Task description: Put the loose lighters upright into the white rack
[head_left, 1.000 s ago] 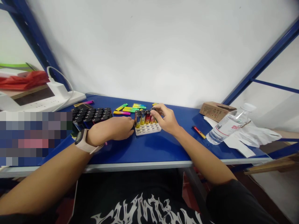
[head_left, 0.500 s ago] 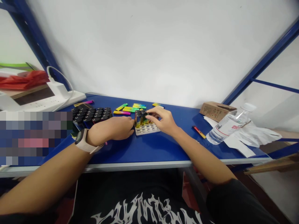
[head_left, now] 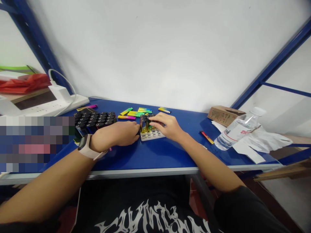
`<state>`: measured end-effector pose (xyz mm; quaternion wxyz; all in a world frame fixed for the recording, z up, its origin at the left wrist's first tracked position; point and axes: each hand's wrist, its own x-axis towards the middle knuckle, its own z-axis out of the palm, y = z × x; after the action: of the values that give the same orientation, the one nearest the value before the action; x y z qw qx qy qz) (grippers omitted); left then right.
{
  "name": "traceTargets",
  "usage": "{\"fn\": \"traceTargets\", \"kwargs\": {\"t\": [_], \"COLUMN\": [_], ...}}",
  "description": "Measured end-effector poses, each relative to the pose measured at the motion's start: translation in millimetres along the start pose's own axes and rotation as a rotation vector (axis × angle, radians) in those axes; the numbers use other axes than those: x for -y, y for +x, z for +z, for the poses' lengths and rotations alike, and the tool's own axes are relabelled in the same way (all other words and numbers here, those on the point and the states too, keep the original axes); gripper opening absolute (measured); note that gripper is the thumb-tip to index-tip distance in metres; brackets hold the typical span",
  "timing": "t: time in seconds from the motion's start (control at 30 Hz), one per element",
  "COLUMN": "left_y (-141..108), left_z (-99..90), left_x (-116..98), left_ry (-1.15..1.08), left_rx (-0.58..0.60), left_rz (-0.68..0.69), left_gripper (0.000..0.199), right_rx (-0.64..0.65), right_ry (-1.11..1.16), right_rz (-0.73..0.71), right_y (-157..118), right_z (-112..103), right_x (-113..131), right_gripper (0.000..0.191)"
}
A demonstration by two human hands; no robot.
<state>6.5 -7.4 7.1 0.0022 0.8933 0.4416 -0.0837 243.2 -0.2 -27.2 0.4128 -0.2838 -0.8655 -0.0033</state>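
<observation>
Right hand (head_left: 168,127): grip at upright, black-topped, multicoloured lighters (head_left: 143,124) in your white perforated tray (head_left: 153,137), blue surface (head_left: 157,158); clamping indiscernible. Left hand (head_left: 126,133): curled beside tray, grip hidden. Apparent step: lighter handling; further movement calls for neighbour clearance.

- Behind the right fingers (head_left: 159,118): part of the white, perforated plastic rack (head_left: 146,137), hidden.
- Left fingers (head_left: 136,128): tips curled out of sight; grip unclear.
- Left of them: black-topped cylinders (head_left: 91,124), partly covered.
- Far left: red crumpled sheet (head_left: 26,83), edge-cut, blurred.
</observation>
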Motion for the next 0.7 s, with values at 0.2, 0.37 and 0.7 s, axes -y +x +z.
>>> {"fn": "traceTargets", "kwargs": {"t": [0.2,0.37,0.7], "left_y": [-2,-1,1], "left_z": [-1.5,-0.5,-1.9], "left_x": [-1,0,1], "left_ry": [-0.013,0.013,-0.015], "left_rx": [0.006,0.005,0.022], "left_rz": [0.000,0.020,-0.006], "left_gripper": [0.038,0.039,0.039], "right_rx": [0.141,0.267,0.218], "right_ry": [-0.096,-0.034,-0.026], "right_rz": [0.095,0.160,0.367], "right_y": [0,3,7], "right_z": [-7,-15,-36], "right_x": [6,14,5], "right_gripper": [0.040,0.044,0.027]}}
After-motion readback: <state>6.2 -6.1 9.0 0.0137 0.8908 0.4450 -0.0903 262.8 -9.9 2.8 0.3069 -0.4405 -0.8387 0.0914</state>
